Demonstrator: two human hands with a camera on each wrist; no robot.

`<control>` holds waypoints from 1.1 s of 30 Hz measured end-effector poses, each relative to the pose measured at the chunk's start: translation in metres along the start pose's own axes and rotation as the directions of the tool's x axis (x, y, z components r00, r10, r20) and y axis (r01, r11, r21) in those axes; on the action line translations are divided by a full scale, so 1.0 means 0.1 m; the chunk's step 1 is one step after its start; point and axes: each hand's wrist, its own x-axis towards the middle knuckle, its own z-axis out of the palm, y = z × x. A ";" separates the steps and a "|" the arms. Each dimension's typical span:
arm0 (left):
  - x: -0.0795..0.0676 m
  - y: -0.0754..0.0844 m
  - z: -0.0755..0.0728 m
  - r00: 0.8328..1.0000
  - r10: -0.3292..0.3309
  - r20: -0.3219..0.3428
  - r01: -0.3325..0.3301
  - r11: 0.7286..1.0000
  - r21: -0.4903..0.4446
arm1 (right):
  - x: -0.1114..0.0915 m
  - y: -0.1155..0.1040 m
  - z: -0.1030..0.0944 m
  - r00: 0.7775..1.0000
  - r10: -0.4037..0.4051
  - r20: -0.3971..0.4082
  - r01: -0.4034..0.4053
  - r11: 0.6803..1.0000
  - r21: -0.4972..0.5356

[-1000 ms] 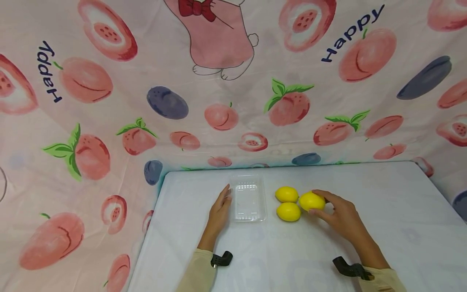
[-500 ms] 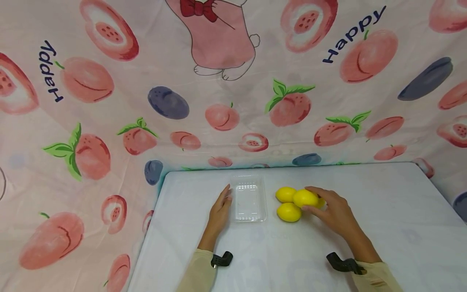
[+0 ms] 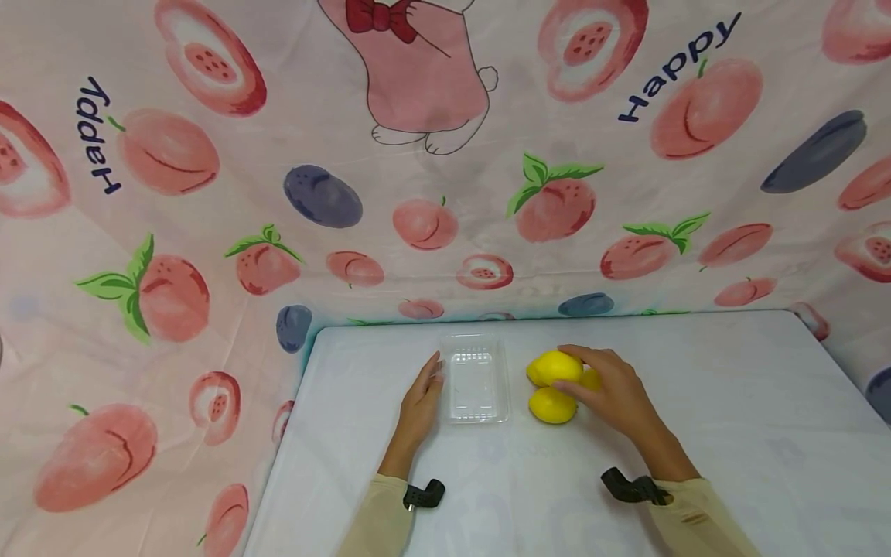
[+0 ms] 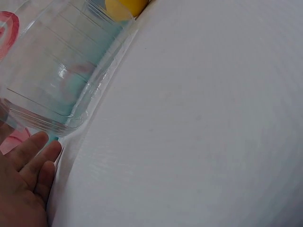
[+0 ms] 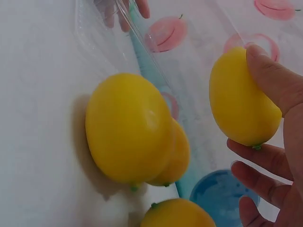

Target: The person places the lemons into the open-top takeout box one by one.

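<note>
My right hand (image 3: 612, 391) pinches a lemon (image 3: 559, 367) between thumb and fingers. In the right wrist view this held lemon (image 5: 239, 97) is raised beside the others, its small green tip at the lower end. Three more lemons lie on the table: a front lemon (image 3: 553, 406), one to the right (image 3: 591, 379) partly behind my fingers, and a back lemon (image 3: 533, 373) mostly hidden by the held one. My left hand (image 3: 421, 402) stands at the left side of a clear plastic container (image 3: 473, 422), its fingers extended along the wall. No lemon shows inside the container.
The white-covered table (image 3: 522, 495) meets a peach-printed cloth (image 3: 445, 178) along its back and left edges. Black straps with camera mounts (image 3: 426, 494) sit on both wrists.
My right hand has lifted the lemon and carried it left, over the back lemon, which uncovered another lemon on the right. My left hand and the container stay in place.
</note>
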 end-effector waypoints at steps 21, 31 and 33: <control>0.00 0.00 0.01 1.000 -0.001 -0.012 0.002 1.000 0.014 | 0.26 -0.27 0.35 0.998 -0.054 0.016 0.054 0.998 0.025; 0.00 -0.02 0.01 1.000 0.006 -0.011 -0.006 1.000 0.017 | 0.40 -0.38 0.52 0.994 -0.110 0.007 0.110 0.994 0.028; 0.00 -0.02 0.01 1.000 0.008 -0.011 -0.008 1.000 0.019 | 0.43 -0.41 0.56 0.992 -0.124 -0.002 0.124 0.992 0.020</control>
